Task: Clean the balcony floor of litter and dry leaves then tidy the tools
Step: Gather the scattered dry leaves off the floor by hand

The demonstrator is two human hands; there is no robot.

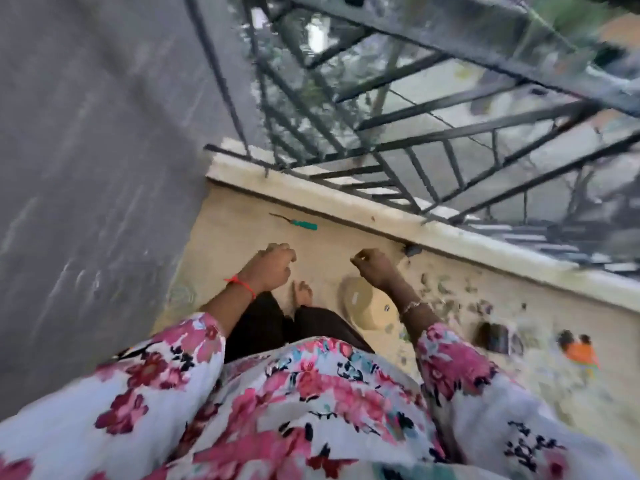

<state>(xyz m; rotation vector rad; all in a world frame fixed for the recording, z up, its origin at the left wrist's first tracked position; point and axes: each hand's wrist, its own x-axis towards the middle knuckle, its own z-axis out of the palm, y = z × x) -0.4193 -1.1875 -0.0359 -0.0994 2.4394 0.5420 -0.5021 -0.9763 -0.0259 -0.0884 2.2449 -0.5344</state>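
Left hand [272, 268]: curling its fingers into a loose fist with nothing showing inside; hovering over the floor, short of the ledge [346, 207]; a red thread is circling its wrist.
Right hand [375, 270]: curling its fingers in too, thumb tip meeting the forefinger; nothing is visible in it, though blur is hiding fine detail; hanging just short of the ledge.
Floor [235, 244]: pale and stained, running along the foot of the ledge.
Leaves [446, 292]: lying scattered in dark bits close along the foot of the ledge.
Litter: a dark wrapper [495, 337] and an orange wrapper [581, 353] are lying farther from the ledge than the leaves, apart from each other.
Screwdriver [298, 224]: green-handled, lying near the ledge and roughly parallel to it.
Disc [363, 310]: round and beige, sitting near the ledge but not touching it; the right forearm is partly covering it.
Foot [303, 292]: bare, its toes pointing toward the ledge.
Railing [415, 140]: dark bars rising from the top of the ledge.
Wall [86, 168]: grey, meeting the ledge at one end.
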